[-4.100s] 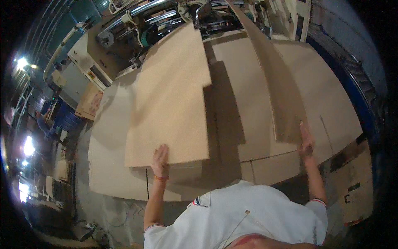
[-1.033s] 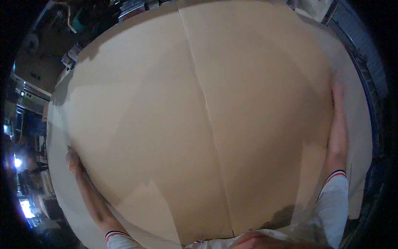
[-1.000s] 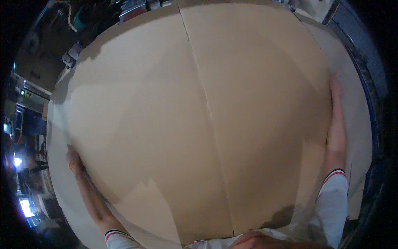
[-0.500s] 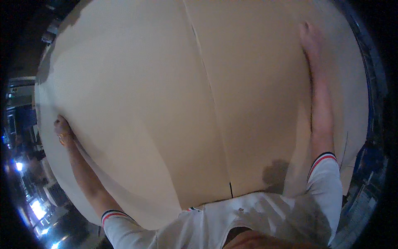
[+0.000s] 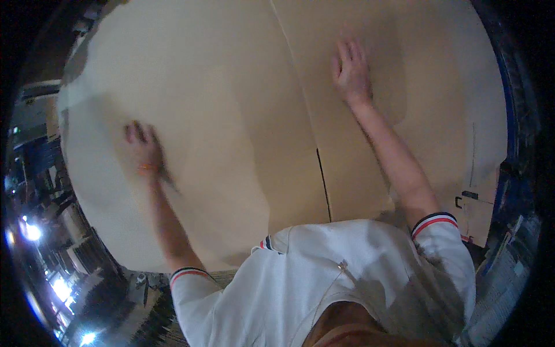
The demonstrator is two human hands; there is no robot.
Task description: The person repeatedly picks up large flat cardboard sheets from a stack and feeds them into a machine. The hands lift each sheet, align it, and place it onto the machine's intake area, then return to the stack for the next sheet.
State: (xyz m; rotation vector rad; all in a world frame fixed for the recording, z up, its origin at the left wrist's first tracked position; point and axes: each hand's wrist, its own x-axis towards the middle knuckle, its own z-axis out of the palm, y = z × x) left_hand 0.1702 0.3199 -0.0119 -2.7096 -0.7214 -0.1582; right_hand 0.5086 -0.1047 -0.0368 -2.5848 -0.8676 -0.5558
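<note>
A very large brown cardboard sheet (image 5: pixel 208 115) spreads out in front of me, with a long crease running from far to near and a dark slit at its near end. Over its left part is my left hand (image 5: pixel 144 147), an orange band on the wrist, its fingers apart and slightly bent. My right hand (image 5: pixel 352 72) is farther off, just right of the crease, fingers spread and a little blurred. Neither hand holds anything. Whether the palms touch the cardboard or hover just above it, I cannot tell.
Small black printed marks (image 5: pixel 468 195) show on the cardboard near its right front corner. Dark blue structure (image 5: pixel 511 185) runs along the right edge. Stacked material (image 5: pixel 72 228) and bright lights lie to the left.
Both hands have come inward from the sheet's sides, the left also going farther out. Their closed fingers have spread. The slit and printed marks show more now.
</note>
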